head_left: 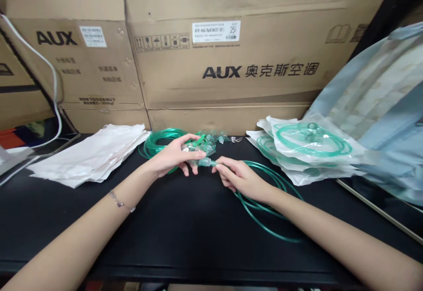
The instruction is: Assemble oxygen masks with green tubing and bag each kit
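My left hand (175, 153) is closed around a clear plastic oxygen mask (194, 154), with its thumb on top; part of the mask is hidden by the fingers. From the mask a pale connector (205, 162) points to the right. At that connector, my right hand (243, 178) pinches the end of a green tube (264, 228). The tube runs in loops behind and under my right forearm. Just beyond my left hand lies a coil of green tubing (155, 141). Small clear and green plastic pieces (222, 138) sit behind the mask.
White paper-like pouches (92, 154) are stacked at the left. Sealed clear-fronted packs (310, 143) with green tubing are piled at the right. Large cardboard boxes (231, 92) stand along the back of the black table (185, 233). A white cable (54, 83) hangs at the left.
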{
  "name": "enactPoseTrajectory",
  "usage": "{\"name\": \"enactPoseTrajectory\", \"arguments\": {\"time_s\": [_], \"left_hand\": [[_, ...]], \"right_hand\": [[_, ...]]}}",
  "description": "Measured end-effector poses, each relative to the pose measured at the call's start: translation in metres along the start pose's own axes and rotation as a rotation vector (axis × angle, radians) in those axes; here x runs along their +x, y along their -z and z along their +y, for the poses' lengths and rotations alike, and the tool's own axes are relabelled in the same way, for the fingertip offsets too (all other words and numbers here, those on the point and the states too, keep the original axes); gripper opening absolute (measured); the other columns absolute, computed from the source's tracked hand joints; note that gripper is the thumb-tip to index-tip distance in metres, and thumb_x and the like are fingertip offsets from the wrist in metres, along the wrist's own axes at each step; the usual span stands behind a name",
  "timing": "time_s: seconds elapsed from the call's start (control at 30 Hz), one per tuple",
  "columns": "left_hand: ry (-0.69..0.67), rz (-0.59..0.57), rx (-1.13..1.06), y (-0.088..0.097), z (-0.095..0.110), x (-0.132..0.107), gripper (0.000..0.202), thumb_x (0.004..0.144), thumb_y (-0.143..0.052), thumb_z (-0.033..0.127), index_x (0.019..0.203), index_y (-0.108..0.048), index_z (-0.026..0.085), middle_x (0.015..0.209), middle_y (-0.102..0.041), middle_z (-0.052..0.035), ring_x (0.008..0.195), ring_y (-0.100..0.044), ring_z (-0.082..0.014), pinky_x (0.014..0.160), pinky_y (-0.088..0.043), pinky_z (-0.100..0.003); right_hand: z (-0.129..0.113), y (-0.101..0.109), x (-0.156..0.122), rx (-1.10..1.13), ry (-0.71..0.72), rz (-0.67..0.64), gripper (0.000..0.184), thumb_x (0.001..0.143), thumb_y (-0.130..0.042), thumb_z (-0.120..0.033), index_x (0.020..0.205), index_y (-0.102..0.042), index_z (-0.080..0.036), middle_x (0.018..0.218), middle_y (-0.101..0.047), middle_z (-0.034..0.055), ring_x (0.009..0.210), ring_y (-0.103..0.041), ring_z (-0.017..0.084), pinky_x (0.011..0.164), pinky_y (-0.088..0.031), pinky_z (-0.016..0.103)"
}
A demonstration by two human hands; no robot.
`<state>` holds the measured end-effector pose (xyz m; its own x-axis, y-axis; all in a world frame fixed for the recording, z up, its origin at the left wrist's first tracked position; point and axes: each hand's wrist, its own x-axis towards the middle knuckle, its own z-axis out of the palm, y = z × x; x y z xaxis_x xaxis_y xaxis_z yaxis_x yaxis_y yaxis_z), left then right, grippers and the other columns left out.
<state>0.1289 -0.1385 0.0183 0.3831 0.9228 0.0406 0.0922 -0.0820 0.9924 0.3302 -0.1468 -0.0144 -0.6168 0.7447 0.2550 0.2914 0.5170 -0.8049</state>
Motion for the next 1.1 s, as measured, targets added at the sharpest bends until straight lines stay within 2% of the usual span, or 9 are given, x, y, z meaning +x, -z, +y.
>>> {"name": "enactPoseTrajectory", "arguments": {"time_s": [0.13,0.23,0.33,0.43,0.5,0.57,0.73,0.9,1.1], "left_hand": [[-0.132,0.131,0.204,0.003,0.001,-0.001,0.062,0.061,-0.074,0.03,0.112,-0.042,0.019,0.068,-0.06,-0.0002,0.049,-0.059,-0.0133,0.035,-0.04,-0.017],[-0.173,0.182,0.185,0.004,-0.002,0.001,0.067,0.06,-0.075,0.028,0.116,-0.04,0.019,0.059,-0.054,0.0039,0.044,-0.053,-0.0097,0.036,-0.036,-0.016],[-0.189,0.128,0.057,0.004,-0.004,0.002,0.068,0.06,-0.075,0.024,0.117,-0.039,0.021,0.059,-0.05,0.0063,0.043,-0.047,-0.0056,0.036,-0.033,-0.014],[-0.2,0.033,-0.062,0.001,-0.004,0.002,0.065,0.059,-0.075,0.019,0.115,-0.041,0.022,0.069,-0.054,0.0042,0.048,-0.047,-0.0047,0.038,-0.033,-0.013],[-0.205,-0.024,-0.121,-0.001,-0.004,0.002,0.061,0.06,-0.074,0.016,0.112,-0.043,0.023,0.076,-0.056,0.0025,0.052,-0.048,-0.0048,0.039,-0.033,-0.013],[-0.201,-0.068,-0.159,-0.004,-0.005,0.003,0.056,0.062,-0.073,0.015,0.109,-0.044,0.022,0.078,-0.056,0.0016,0.054,-0.048,-0.0046,0.039,-0.032,-0.012],[-0.194,-0.078,-0.181,-0.003,-0.006,0.003,0.05,0.065,-0.071,0.015,0.107,-0.044,0.021,0.079,-0.057,0.001,0.053,-0.045,-0.0034,0.04,-0.03,-0.013],[-0.195,0.058,-0.154,0.004,-0.005,0.003,0.047,0.066,-0.071,0.018,0.105,-0.046,0.021,0.075,-0.055,0.003,0.049,-0.04,-0.0019,0.04,-0.027,-0.013],[-0.094,0.057,-0.082,0.0,-0.01,0.006,0.045,0.066,-0.071,0.023,0.104,-0.046,0.021,0.082,-0.058,0.0008,0.058,-0.046,-0.005,0.041,-0.028,-0.014]], "right_hand": [[0.003,0.001,0.0,-0.108,0.072,-0.08,0.029,0.09,-0.035,-0.033,0.099,-0.054,-0.014,0.06,-0.045,-0.0039,0.052,-0.044,0.007,0.051,-0.037,0.02],[0.002,0.002,0.001,-0.185,0.122,-0.071,0.026,0.089,-0.037,-0.031,0.095,-0.057,-0.016,0.067,-0.053,-0.0009,0.062,-0.049,0.01,0.059,-0.04,0.023],[0.003,0.004,0.003,-0.199,0.108,0.148,0.019,0.086,-0.044,-0.031,0.082,-0.056,-0.017,0.074,-0.055,0.0015,0.069,-0.051,0.012,0.063,-0.042,0.026],[0.008,0.007,0.007,-0.111,0.11,0.42,0.025,0.074,-0.06,-0.03,0.092,-0.048,-0.02,0.091,-0.051,0.0038,0.083,-0.052,0.016,0.068,-0.046,0.028],[0.012,0.007,0.01,-0.073,0.148,0.415,0.047,0.069,-0.066,-0.027,0.107,-0.041,-0.022,0.112,-0.045,0.0073,0.103,-0.048,0.019,0.082,-0.045,0.033],[0.015,0.006,0.011,-0.043,0.174,0.273,0.053,0.073,-0.062,-0.025,0.119,-0.035,-0.024,0.123,-0.041,0.0081,0.115,-0.042,0.02,0.094,-0.039,0.038],[0.021,0.004,0.012,0.113,0.087,0.021,0.024,0.084,-0.047,-0.03,0.106,-0.045,-0.019,0.079,-0.057,0.0013,0.076,-0.057,0.015,0.079,-0.045,0.035],[0.017,0.012,0.013,0.33,-0.018,0.192,0.033,0.077,-0.058,-0.031,0.106,-0.047,-0.02,0.068,-0.044,-0.0048,0.055,-0.045,0.008,0.056,-0.043,0.026],[0.004,0.023,0.017,0.66,0.042,0.412,0.024,0.073,-0.06,-0.029,0.095,-0.058,-0.018,0.078,-0.051,-0.0014,0.063,-0.05,0.008,0.061,-0.046,0.024]]}}
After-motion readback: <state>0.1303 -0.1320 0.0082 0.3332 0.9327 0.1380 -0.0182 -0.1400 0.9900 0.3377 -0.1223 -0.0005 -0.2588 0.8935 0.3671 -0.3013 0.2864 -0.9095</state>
